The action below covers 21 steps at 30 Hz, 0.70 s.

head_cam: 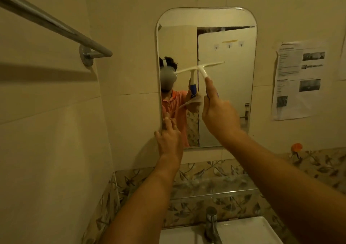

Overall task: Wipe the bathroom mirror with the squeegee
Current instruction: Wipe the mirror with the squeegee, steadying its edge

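A rounded rectangular mirror (224, 37) hangs on the tiled wall ahead. My right hand (219, 112) grips the blue handle of a white squeegee (201, 68); its blade lies slightly tilted across the middle of the glass. A pale cloth or paper piece sits by the same hand, blurred. My left hand (169, 137) rests with straight fingers on the mirror's lower left edge. The glass reflects a person in an orange shirt and a white door.
A metal towel rail (56, 24) juts from the left wall at head height. Below are a tap (211, 223) and a white basin (243, 230). A narrow glass shelf (215, 191) runs under the mirror. A printed sheet (299, 78) is stuck to the right wall.
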Available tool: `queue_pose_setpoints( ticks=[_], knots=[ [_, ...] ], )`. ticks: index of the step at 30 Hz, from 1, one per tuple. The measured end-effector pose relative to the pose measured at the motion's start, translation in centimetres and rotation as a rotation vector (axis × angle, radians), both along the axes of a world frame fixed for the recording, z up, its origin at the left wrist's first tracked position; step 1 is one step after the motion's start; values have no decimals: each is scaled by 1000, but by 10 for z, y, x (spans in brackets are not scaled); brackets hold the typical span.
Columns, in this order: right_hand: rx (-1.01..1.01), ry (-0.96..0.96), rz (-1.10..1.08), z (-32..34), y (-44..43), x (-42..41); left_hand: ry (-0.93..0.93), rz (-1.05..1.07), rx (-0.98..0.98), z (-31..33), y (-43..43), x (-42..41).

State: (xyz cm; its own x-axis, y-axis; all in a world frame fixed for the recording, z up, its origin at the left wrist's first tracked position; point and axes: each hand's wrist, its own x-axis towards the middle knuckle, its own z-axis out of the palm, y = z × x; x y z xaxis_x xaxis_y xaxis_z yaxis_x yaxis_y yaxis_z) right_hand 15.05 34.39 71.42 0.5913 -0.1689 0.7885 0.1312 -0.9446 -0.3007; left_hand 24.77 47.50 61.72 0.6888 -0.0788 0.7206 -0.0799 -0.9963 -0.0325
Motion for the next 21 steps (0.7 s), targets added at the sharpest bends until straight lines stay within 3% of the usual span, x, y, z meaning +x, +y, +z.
queue_pose_setpoints(
  ticks=[15, 21],
  knots=[
    [162, 70, 5, -106, -6, -13, 93, 9, 78, 21, 8, -20],
    [173, 131, 18, -96, -13, -21, -159, -66, 67, 84, 23, -22]
  ],
)
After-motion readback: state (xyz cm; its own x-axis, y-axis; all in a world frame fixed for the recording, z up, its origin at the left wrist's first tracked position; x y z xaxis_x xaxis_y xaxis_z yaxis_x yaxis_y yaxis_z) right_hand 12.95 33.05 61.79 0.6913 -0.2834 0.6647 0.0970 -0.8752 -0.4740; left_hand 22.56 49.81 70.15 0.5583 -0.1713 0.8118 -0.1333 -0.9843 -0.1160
